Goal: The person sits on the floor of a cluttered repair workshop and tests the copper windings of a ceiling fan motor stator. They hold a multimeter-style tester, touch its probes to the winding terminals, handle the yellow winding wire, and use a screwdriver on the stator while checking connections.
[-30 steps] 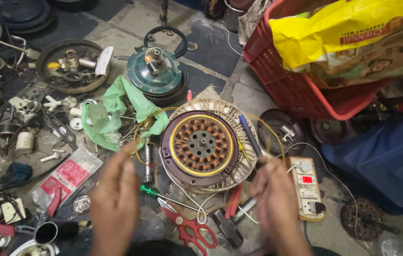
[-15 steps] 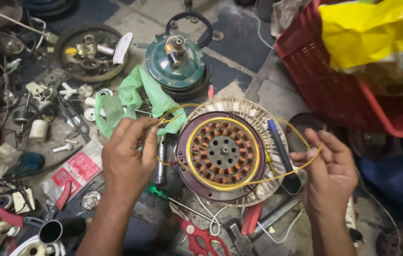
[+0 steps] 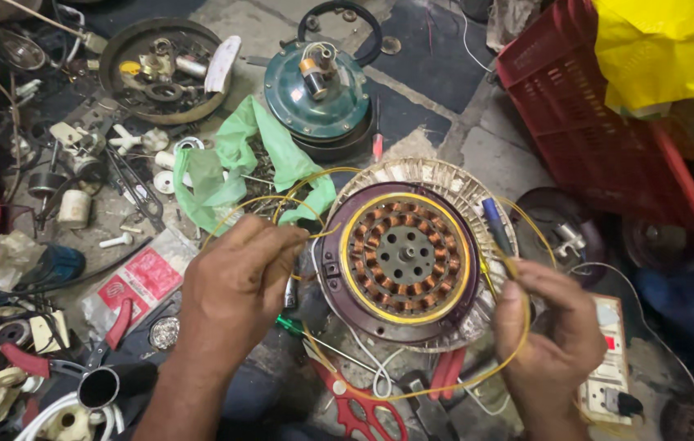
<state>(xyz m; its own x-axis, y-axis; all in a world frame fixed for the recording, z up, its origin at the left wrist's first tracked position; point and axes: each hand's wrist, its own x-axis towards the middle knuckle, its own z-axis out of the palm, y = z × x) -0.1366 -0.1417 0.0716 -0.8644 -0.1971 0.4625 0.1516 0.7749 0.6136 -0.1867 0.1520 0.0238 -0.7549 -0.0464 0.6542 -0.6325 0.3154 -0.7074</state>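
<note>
A round fan motor stator (image 3: 406, 260) with copper windings lies on a pale round plate on the floor. A thin yellow sleeve wire (image 3: 500, 367) loops around it. My left hand (image 3: 236, 286) pinches one end of this wire at the stator's left side. At the stator's right side my right hand (image 3: 549, 331) pinches the other part of the loop. A blue pen-like tool (image 3: 495, 224) lies on the plate's right edge.
A green motor housing (image 3: 318, 90) stands behind, beside a green plastic bag (image 3: 232, 163). Red scissors (image 3: 355, 408) and red-handled pliers (image 3: 449, 371) lie in front. A red crate (image 3: 600, 122) with a yellow bag is at right, a switch board (image 3: 608, 359) nearby. Loose parts litter the left.
Both hands rose from the near floor to the stator's sides and took hold of the yellow wire. The view has shifted, so the stator sits lower and more central.
</note>
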